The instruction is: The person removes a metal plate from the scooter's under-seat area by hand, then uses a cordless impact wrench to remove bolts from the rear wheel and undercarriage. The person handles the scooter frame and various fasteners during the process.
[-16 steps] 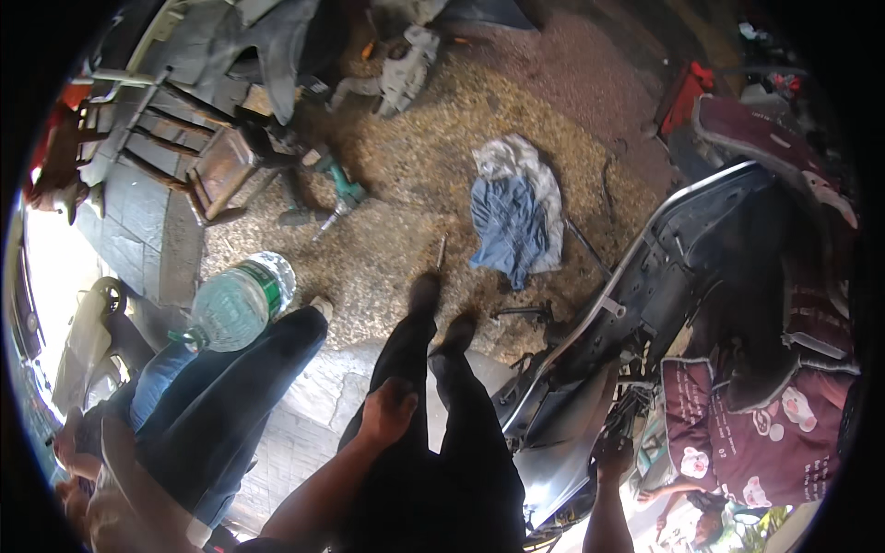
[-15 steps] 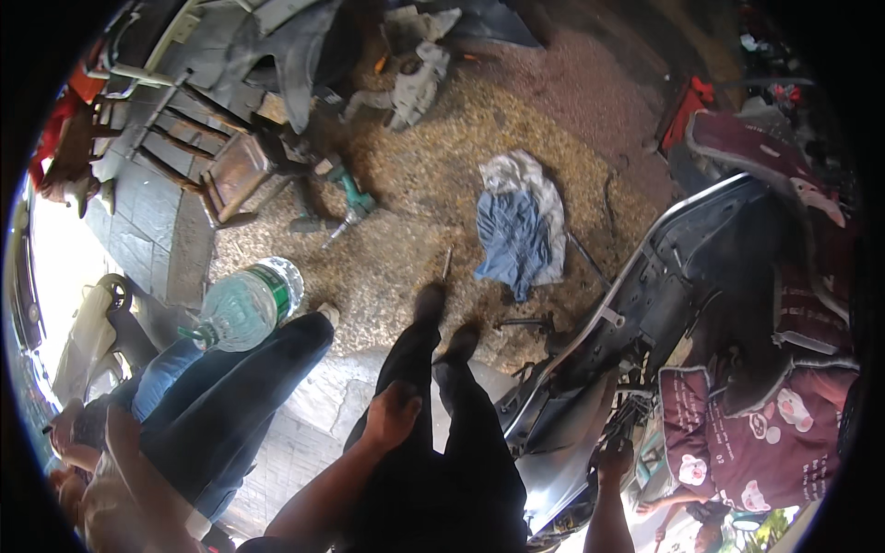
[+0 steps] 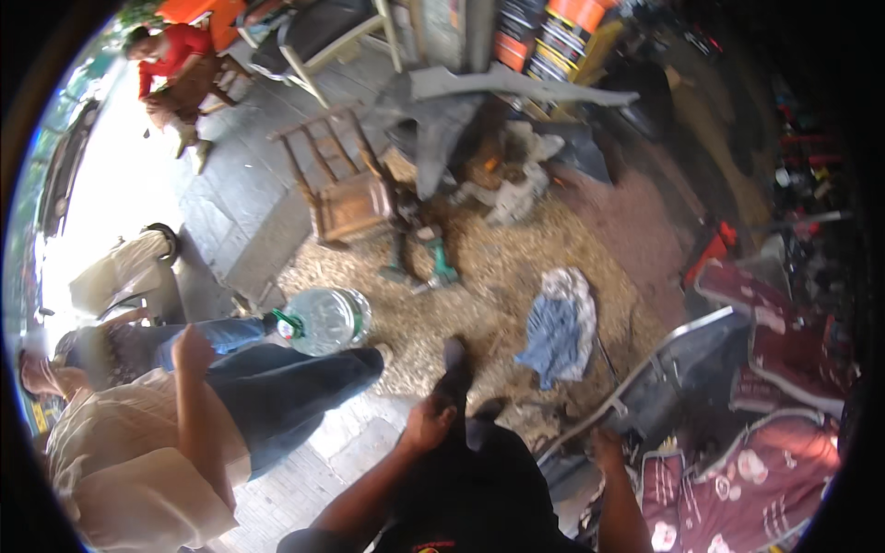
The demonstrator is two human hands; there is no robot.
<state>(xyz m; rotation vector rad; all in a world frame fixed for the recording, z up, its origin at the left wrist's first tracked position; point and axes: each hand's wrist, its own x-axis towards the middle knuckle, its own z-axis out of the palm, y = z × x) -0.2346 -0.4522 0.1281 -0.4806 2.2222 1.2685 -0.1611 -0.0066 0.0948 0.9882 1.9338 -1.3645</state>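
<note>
My left hand (image 3: 430, 423) is curled into a fist above my dark trouser leg, with nothing visible in it. At the right, my right hand (image 3: 606, 448) is beside the partly stripped dark motorbike body (image 3: 687, 373); its fingers are blurred, so contact is unclear. Ahead of my feet a crumpled blue-and-white cloth (image 3: 559, 330) lies on the ground. To my left is a large clear water bottle (image 3: 324, 321) with a green label, close to another person's leg.
A green power drill (image 3: 442, 263) lies near a tipped wooden chair (image 3: 353, 207). Behind are grey panels (image 3: 452, 134) and a pale rag (image 3: 519, 195). A person in a beige shirt (image 3: 166, 415) is at my left; one in red (image 3: 189, 46) sits farther off. A maroon patterned cover (image 3: 756, 488) hangs at right.
My view has swung up and left, bringing the seated person in red and colourful boxes into sight. My left fist remains over my leg; my right hand stays beside the motorbike.
</note>
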